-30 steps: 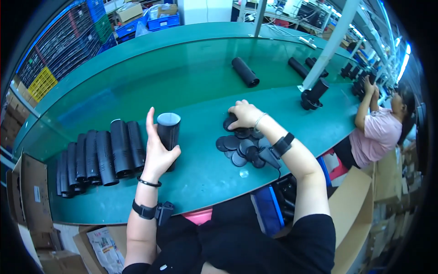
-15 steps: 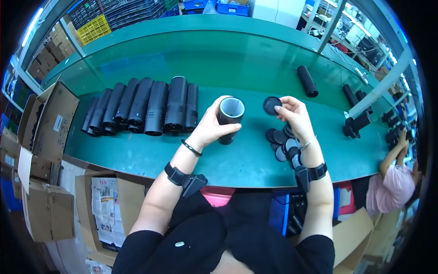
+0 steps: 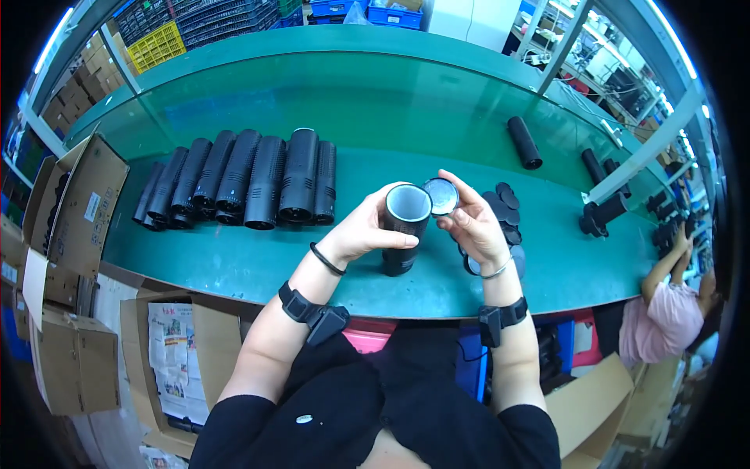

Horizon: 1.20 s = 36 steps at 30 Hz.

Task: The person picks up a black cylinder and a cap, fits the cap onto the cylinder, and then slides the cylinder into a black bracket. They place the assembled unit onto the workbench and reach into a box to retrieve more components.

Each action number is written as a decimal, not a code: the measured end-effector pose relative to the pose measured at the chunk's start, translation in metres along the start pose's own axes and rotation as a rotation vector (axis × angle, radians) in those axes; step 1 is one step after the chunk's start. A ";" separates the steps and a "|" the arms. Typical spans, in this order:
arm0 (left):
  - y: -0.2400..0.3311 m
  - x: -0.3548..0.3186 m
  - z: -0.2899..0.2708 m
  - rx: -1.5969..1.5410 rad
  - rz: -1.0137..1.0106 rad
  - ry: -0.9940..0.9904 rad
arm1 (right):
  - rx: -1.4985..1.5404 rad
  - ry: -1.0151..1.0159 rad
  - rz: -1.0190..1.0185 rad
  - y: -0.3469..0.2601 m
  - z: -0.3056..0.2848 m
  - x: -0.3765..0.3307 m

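My left hand (image 3: pixel 373 228) is wrapped round a black cylindrical housing (image 3: pixel 401 262), held nearly upright with its pale-lined open end facing up. Between the fingers of my right hand (image 3: pixel 476 227) is a round black cap (image 3: pixel 442 196), its lighter grey inner face turned toward me. The cap is at the right side of the housing's mouth, tilted, and does not cover it; whether the two touch I cannot tell. Partly hidden behind my right hand, a heap of similar round caps (image 3: pixel 506 205) lies on the green table.
Several black housings (image 3: pixel 266 184) lie stacked side by side at the left of the green table (image 3: pixel 312 270). Another single housing (image 3: pixel 524 143) lies at the far right, near a black fitting (image 3: pixel 603 216). Cardboard boxes (image 3: pixel 92 207) stand at the left edge. A person in pink (image 3: pixel 664 320) works at right.
My right hand has brought the cap leftward to the housing's mouth and turned its lighter face toward me. The housing in my left hand has shifted slightly right and nearer.
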State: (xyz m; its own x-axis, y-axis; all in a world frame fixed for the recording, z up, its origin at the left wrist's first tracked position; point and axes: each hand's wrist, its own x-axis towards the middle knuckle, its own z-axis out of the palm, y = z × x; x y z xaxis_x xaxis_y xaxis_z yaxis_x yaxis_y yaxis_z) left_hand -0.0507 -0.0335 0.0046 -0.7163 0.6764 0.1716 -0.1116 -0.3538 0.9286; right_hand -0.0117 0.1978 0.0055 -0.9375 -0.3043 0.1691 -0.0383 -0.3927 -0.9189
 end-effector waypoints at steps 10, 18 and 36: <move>0.003 -0.002 -0.002 0.331 0.043 -0.103 | -0.191 0.065 0.170 -0.019 0.001 0.008; 0.001 -0.006 -0.014 0.115 0.037 0.043 | -0.032 0.331 0.038 0.006 -0.020 -0.002; 0.005 -0.010 -0.006 0.319 0.125 0.212 | 0.041 0.259 0.139 0.012 0.008 -0.013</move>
State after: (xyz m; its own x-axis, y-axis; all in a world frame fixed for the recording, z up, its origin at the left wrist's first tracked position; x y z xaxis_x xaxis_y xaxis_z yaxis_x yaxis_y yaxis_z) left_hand -0.0485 -0.0458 0.0051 -0.8407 0.4810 0.2489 0.1810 -0.1835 0.9662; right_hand 0.0028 0.1903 -0.0050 -0.9900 -0.1281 -0.0592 0.1061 -0.3989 -0.9108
